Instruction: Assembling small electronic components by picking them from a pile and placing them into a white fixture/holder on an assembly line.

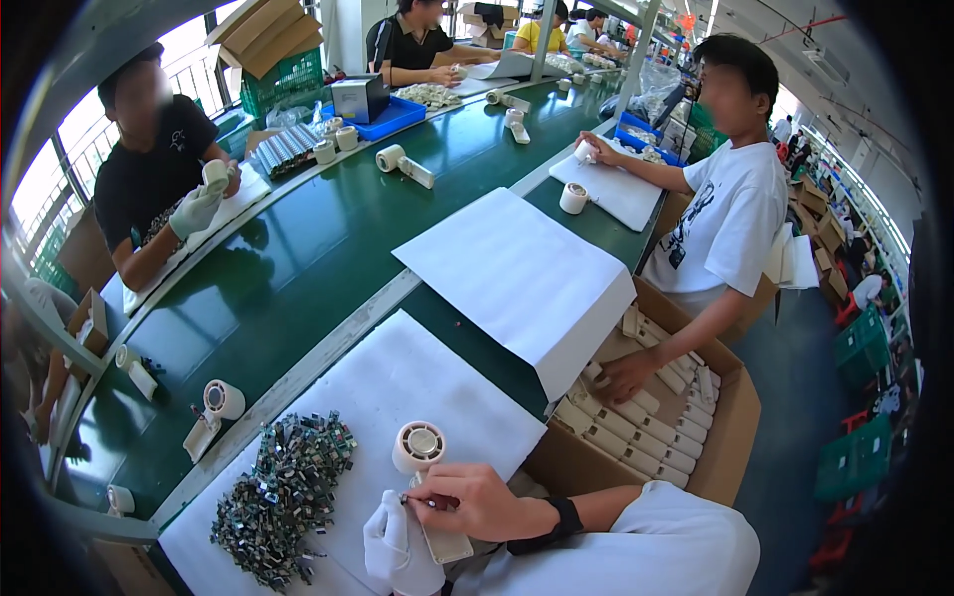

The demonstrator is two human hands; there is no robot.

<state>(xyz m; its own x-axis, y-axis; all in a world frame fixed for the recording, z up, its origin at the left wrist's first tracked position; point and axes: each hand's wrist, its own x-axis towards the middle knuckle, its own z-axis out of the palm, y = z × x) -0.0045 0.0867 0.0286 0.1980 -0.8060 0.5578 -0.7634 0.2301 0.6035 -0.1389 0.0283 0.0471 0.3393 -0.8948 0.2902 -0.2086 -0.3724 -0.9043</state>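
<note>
My left hand [396,552], in a white glove, is closed at the left side of a cream handheld fan [419,446]. The fan lies with its round head away from me and its opened handle [449,544] toward me. Bare, with a black band at the wrist, my right hand [482,502] reaches over the handle. Its thumb and fingers pinch a small dark part close to the left fingertips; its exact kind is too small to make out. Left of both hands, a heap of small green circuit boards [283,502] lies on a white sheet [383,372].
A green conveyor belt [328,233] runs past, carrying several fans, one of them [221,400] near my sheet. At right, a co-worker's hand reaches into a cardboard box [737,427] of cream handles. Another white sheet [517,278] overhangs that box. Across the belt, a gloved co-worker holds a fan part.
</note>
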